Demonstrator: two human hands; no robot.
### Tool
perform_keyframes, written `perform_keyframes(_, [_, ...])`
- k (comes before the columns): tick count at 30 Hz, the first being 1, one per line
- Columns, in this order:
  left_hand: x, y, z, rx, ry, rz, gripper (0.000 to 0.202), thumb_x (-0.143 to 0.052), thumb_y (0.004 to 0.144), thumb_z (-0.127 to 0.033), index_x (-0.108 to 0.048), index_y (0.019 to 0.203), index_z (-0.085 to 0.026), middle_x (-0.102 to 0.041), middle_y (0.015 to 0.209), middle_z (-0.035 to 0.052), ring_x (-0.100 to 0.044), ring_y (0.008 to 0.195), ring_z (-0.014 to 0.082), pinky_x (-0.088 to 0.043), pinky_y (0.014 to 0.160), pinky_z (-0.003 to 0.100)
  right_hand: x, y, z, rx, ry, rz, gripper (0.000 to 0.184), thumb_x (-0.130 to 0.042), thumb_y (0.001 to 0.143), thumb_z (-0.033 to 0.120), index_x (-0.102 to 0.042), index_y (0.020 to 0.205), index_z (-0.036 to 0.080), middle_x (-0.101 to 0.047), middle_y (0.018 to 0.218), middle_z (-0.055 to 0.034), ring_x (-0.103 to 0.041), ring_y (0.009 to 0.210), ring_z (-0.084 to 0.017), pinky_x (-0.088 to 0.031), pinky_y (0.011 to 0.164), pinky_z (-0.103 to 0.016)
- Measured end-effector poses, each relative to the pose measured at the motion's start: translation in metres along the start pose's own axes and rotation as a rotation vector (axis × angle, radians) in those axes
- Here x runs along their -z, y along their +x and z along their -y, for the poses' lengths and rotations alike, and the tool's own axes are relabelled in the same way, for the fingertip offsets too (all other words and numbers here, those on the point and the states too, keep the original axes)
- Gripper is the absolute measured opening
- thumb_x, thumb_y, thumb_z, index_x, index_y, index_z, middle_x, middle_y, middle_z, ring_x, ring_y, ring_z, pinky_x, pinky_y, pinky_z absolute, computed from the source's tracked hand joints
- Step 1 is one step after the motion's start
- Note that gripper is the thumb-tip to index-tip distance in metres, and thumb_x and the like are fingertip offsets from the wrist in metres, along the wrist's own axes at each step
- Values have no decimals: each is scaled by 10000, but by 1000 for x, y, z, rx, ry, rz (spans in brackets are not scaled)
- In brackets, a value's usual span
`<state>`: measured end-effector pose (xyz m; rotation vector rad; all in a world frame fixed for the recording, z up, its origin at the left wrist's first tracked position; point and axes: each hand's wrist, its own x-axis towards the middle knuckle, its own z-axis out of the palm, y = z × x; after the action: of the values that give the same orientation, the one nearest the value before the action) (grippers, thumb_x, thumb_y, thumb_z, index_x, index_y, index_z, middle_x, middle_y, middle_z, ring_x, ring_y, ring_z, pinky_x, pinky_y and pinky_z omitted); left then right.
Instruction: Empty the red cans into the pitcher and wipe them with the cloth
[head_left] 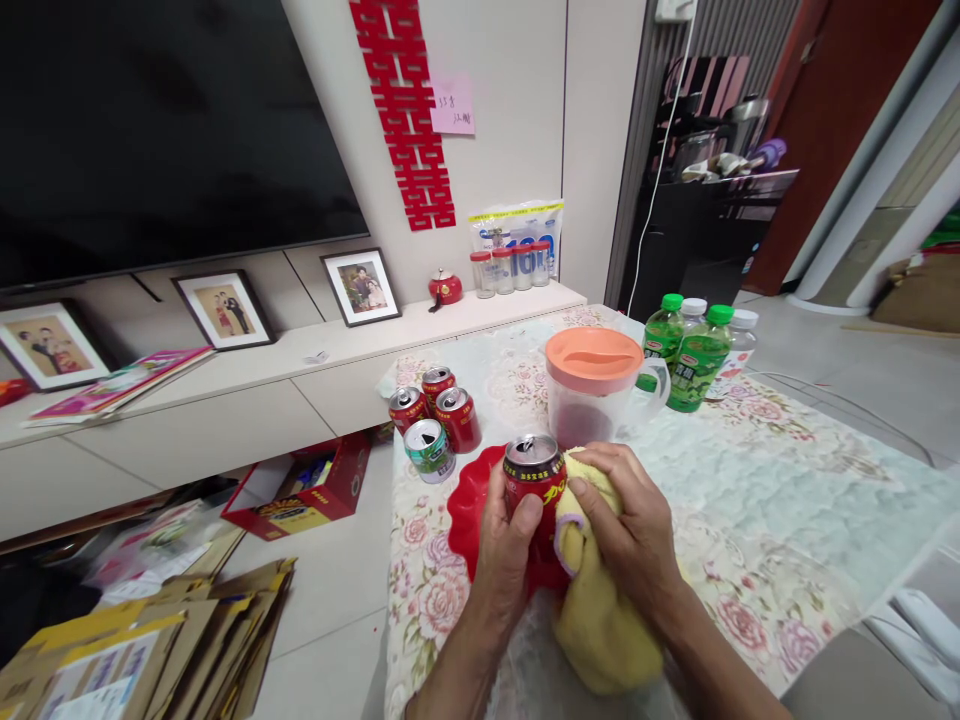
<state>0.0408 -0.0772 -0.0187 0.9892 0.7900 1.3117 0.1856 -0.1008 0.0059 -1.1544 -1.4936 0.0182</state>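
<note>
My left hand point(504, 548) is wrapped round an opened red drink can point(531, 472), thumb across its front. My right hand point(628, 535) presses a yellow cloth point(600, 620) against the can's right side, fingers curled over the cloth. Both hands hover above a red scalloped plate point(466, 510) on the floral tablecloth point(750, 500). Just behind the can stands a clear plastic jug with an orange lid point(594, 385).
Three red cans point(439, 405) and a green-labelled can point(430, 449) stand at the table's left corner. Green bottles point(697, 355) stand at the far side. Flattened cardboard point(135, 640) and a red box point(307, 490) lie on the floor to the left, below a TV cabinet point(225, 400).
</note>
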Motion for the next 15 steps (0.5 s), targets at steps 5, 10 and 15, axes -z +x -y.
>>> perform_keyframes(5, [2,0,5,-12,-23,-21,620,-758,814,-541,-587,1337,-256,-750,1216,89,-692,1166,327,-549,1000,455,1,0,4,30,6,-16,124,-638,986,183,-669,1099,224,-713,1053,-56,-695,1000,-177,-568,881,-294])
perform_keyframes(10, [1,3,6,21,-85,31,513,-727,851,-527,-637,1280,-260,-765,1177,75,-713,1081,305,-564,952,430,0,-3,9,76,-34,-42,141,-641,973,161,-656,1104,210,-699,1050,-77,-690,996,-189,-573,868,-307])
perform_keyframes(15, [-5,0,2,27,-86,4,501,-654,922,-541,-658,1323,-241,-770,1223,113,-708,1137,332,-557,982,454,-5,-5,14,168,-64,-53,220,-659,943,105,-649,1149,181,-684,1056,-89,-661,995,-192,-563,886,-315])
